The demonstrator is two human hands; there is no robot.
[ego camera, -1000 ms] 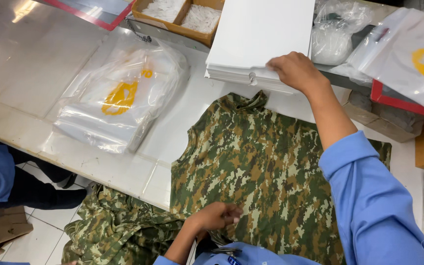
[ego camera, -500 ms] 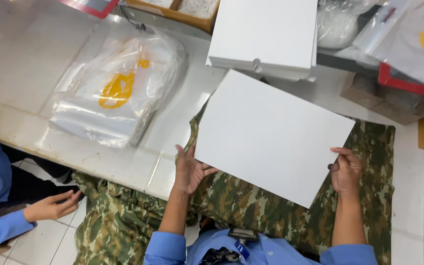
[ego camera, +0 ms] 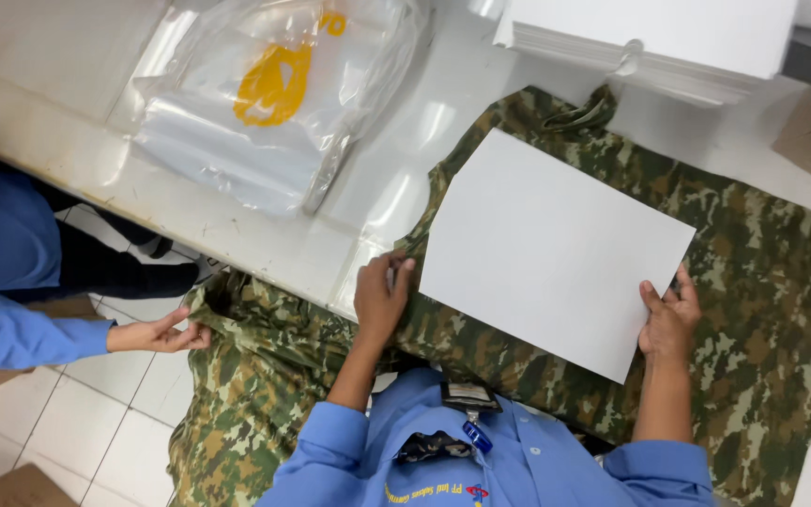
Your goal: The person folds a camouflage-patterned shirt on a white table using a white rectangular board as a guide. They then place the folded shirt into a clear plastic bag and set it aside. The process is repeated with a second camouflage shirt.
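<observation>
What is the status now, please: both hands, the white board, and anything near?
Left hand on camouflage garment beside white board. Right hand holds board's edge. Board flat on garment. Co-worker's hand touches hanging garment.

A single head-worn camera looks steeply down from above the person's chest, close over the tabletop (ego camera: 265, 244). It faces forward across the tabletop's near edge, taking in both hands, the floor at left, and a co-worker's hand (ego camera: 157, 333).

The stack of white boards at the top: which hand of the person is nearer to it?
Right. The right hand holds the white sheet's lower right edge, below the stack; the left hand is farther left.
</observation>
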